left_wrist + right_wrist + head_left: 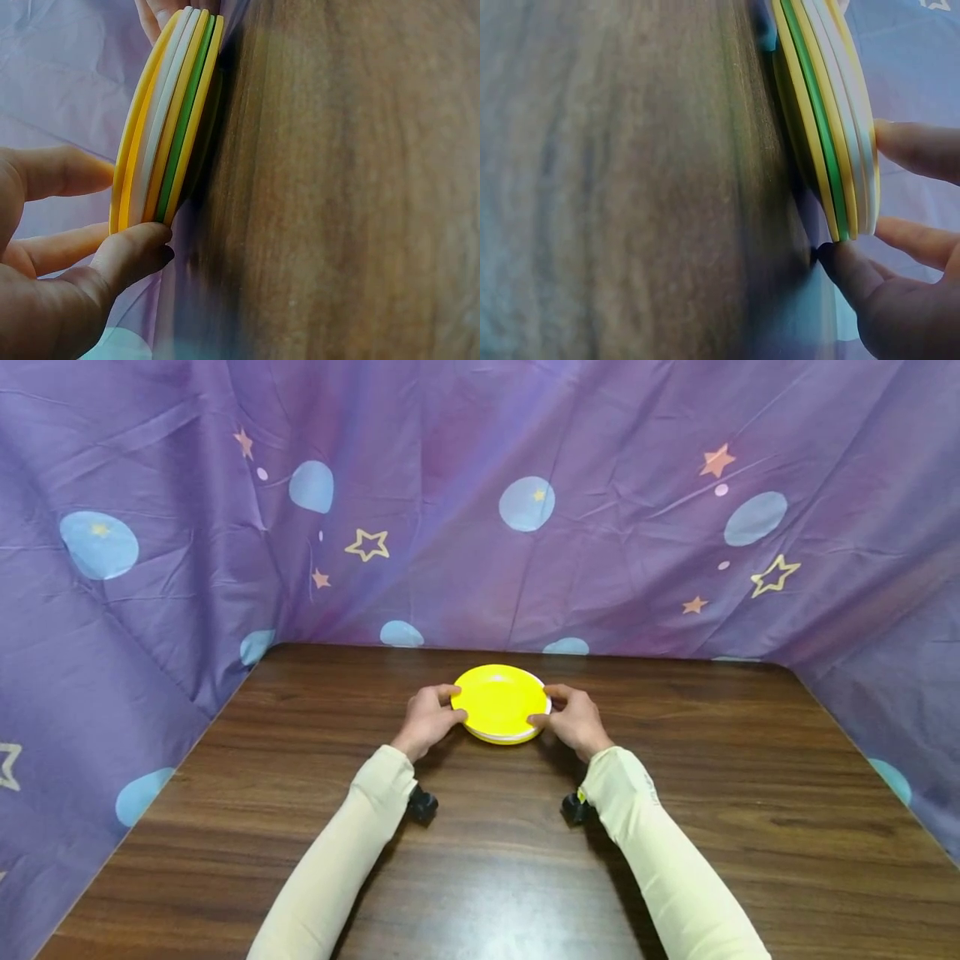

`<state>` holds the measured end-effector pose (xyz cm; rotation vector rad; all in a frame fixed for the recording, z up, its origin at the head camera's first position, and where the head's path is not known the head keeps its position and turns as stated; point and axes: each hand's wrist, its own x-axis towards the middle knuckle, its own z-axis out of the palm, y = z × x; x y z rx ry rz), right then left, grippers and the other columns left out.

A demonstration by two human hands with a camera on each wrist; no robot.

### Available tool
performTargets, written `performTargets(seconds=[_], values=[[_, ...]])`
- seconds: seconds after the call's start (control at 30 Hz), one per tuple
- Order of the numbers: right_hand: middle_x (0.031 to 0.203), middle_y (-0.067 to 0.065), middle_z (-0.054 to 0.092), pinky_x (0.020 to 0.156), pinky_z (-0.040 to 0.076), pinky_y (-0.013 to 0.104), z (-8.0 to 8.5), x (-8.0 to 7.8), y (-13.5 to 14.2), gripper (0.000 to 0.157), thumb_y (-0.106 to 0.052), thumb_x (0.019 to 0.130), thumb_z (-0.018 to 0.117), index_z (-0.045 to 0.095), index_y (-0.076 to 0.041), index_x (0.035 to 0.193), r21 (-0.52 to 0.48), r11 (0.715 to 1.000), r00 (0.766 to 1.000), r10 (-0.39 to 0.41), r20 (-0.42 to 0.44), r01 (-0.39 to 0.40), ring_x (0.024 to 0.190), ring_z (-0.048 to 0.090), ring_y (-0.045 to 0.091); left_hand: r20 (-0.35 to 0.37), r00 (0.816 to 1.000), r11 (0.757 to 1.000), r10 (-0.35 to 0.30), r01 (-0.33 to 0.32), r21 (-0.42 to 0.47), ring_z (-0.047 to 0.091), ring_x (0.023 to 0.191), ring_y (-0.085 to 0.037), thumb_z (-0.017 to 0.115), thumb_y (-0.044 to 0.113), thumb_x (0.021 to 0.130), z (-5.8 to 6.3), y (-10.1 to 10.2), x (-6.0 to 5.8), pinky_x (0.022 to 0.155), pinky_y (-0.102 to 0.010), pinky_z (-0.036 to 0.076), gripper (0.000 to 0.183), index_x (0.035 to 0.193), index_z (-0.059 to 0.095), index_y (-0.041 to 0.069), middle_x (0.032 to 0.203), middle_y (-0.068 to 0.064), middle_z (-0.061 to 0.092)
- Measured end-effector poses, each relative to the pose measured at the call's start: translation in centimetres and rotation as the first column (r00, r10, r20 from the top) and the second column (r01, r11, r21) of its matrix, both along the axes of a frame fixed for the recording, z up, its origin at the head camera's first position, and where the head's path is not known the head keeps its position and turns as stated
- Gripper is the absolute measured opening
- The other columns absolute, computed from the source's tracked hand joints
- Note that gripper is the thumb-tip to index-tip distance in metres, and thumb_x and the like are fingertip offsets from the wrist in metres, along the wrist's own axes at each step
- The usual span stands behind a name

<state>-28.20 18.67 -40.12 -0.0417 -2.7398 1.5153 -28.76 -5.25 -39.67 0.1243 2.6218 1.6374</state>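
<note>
The left hand (429,718) grasps the left side of a stack of plates (501,700), thumb at the near rim and fingers farther round. The right hand (576,720) grasps the opposite side in the same manner. Both wrist views show yellow and white rims, with one green plate (840,217) low in the stack. The top plate is yellow; a white rim shows past its right edge, so the rims are not fully flush.

The stack lies level near the middle of the table's (712,760) far edge. Whether its base touches the surface cannot be told. Beyond that edge hangs a purple curtain (420,485).

Step in hand, as judged: two-handed positioning or squaring of the stack. The next move appears to call for even inward pressure from both sides, the stack kept level, then simultaneous release once seated.
</note>
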Motion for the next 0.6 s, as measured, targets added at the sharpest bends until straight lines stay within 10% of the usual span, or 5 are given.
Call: performTargets(seconds=[0.6], values=[[0.135, 0.022, 0.064, 0.103, 0.051, 0.041, -0.1, 0.04, -0.03, 0.05, -0.01, 0.085, 0.073, 0.062, 0.002, 0.132, -0.006, 1.0, 1.0, 0.006, 0.015, -0.006, 0.127, 0.061, 0.035, 0.029, 0.999, 0.995, -0.016, 0.013, 0.101, 0.061, 0.121, -0.026, 0.071, -0.001, 0.083, -0.38, -0.45, -0.1, 0.101, -0.034, 0.055, 0.055, 0.137, 0.058, -0.004, 0.144, -0.022, 0.057]])
